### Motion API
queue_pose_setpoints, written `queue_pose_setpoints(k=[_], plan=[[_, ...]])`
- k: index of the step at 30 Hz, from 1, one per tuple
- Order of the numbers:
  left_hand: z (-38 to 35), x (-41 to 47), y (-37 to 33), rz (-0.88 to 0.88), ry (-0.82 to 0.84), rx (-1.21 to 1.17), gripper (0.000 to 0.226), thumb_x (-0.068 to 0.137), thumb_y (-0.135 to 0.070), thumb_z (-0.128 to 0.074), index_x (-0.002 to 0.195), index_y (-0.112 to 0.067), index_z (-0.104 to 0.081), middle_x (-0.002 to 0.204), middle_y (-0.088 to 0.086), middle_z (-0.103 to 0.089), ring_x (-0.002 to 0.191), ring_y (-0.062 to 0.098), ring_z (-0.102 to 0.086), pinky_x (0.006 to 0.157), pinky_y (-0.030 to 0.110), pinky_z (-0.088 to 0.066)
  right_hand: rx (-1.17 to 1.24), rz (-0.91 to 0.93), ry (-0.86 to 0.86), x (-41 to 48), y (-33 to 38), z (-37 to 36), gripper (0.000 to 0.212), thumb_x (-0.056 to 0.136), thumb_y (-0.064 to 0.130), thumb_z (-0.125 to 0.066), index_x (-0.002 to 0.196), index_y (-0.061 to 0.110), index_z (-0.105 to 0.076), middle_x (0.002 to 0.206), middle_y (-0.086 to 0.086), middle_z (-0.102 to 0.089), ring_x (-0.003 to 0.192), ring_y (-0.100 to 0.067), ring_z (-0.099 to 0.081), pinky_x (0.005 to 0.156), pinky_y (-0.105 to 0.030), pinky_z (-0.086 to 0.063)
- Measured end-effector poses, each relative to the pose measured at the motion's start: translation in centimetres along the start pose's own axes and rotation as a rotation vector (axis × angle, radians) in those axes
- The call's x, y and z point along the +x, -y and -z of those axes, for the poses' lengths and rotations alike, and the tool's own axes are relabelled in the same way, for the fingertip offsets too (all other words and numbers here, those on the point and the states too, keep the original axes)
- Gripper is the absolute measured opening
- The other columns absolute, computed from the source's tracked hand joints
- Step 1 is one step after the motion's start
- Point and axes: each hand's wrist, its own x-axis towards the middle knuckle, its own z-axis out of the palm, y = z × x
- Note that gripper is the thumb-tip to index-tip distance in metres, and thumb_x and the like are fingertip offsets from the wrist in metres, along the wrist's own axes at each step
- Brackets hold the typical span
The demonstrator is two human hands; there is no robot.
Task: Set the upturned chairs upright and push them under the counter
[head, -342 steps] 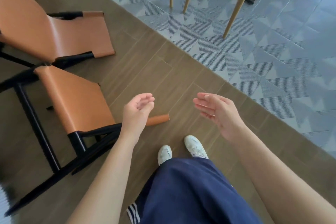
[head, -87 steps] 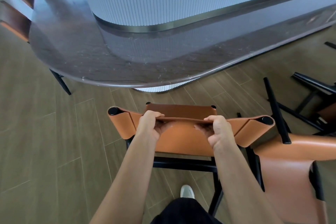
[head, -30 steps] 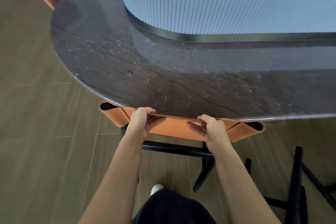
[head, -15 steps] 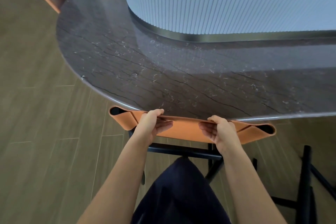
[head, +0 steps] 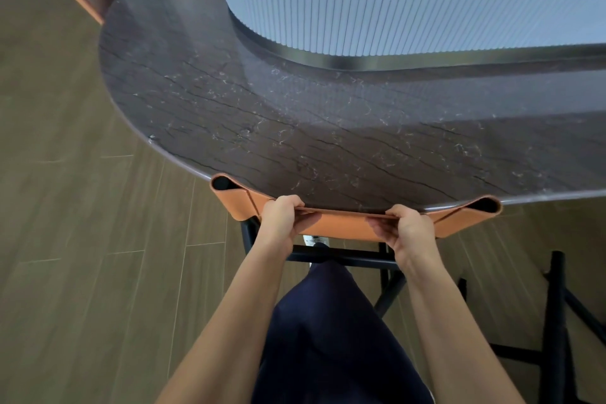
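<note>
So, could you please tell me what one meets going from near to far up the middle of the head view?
Navy trouser leg → black metal chair crossbar → orange leather chair back → dark veined stone countertop → white ribbed counter wall.

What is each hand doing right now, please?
Left hand: closed, gripping the top edge of the orange chair backrest.
Right hand: closed, gripping the same backrest edge.

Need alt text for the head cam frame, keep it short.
A person's left hand and right hand grip the top edge of an orange chair back, which sits right at the rim of a dark stone counter. A black frame stands at lower right on the wood floor.
</note>
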Motion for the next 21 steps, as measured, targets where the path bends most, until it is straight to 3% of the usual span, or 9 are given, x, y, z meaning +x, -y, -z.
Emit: queue_pose_setpoints(k=[3,6,10,14,21], plan=[[-0.1,0.6,0.7,-0.001,0.003,0.000,0.019,0.088,0.004,-0.049,0.107,0.006,-0.049,0.090,0.025,-0.067,0.070,0.032,-0.073,0.073,0.039,-0.060,0.029,-0.031,-0.025,0.7,-0.3,0.1,0.019,0.096,0.000,-0.048,0.112,-0.007,-0.053,0.098,-0.031,-0.067,0.064,-0.026,-0.070,0.044,-0.024,-0.054],[0.1,1.4,1.3,-0.013,0.005,0.000,0.021,0.089,0.004,-0.049,0.110,0.004,-0.045,0.088,0.023,-0.065,0.068,0.029,-0.073,0.069,0.037,-0.060,0.056,-0.050,-0.051,1.7,-0.7,0.0,0.004,0.095,-0.002,-0.049,0.094,0.001,-0.051,0.090,-0.026,-0.065,0.058,-0.026,-0.070,0.045,-0.025,-0.055],[-0.3,2.7,0.6,-0.021,0.033,-0.037,0.014,0.089,0.007,-0.049,0.103,0.006,-0.046,0.086,0.023,-0.061,0.064,0.028,-0.072,0.064,0.036,-0.061,0.045,-0.050,-0.028,3.6,-0.2,-0.4,0.010,0.094,-0.003,-0.049,0.105,-0.003,-0.050,0.086,-0.026,-0.065,0.051,-0.026,-0.070,0.044,-0.026,-0.054],[-0.9,2.6,0.1,0.017,0.040,-0.061,0.008,0.089,0.008,-0.047,0.095,0.007,-0.050,0.089,0.024,-0.058,0.070,0.029,-0.068,0.059,0.035,-0.060,0.011,-0.079,0.005,4.5,0.2,-0.2,0.012,0.094,-0.001,-0.050,0.106,-0.004,-0.051,0.066,-0.022,-0.070,0.056,-0.028,-0.072,0.045,-0.029,-0.055],[-0.4,2.0,0.5,0.102,-0.011,-0.070,0.008,0.090,0.006,-0.050,0.097,0.002,-0.052,0.093,0.022,-0.061,0.080,0.030,-0.068,0.057,0.033,-0.060,-0.077,-0.187,-0.007,4.8,-0.2,0.5,0.011,0.095,0.009,-0.057,0.101,0.000,-0.059,0.074,-0.020,-0.073,0.064,-0.028,-0.074,0.049,-0.032,-0.057]])
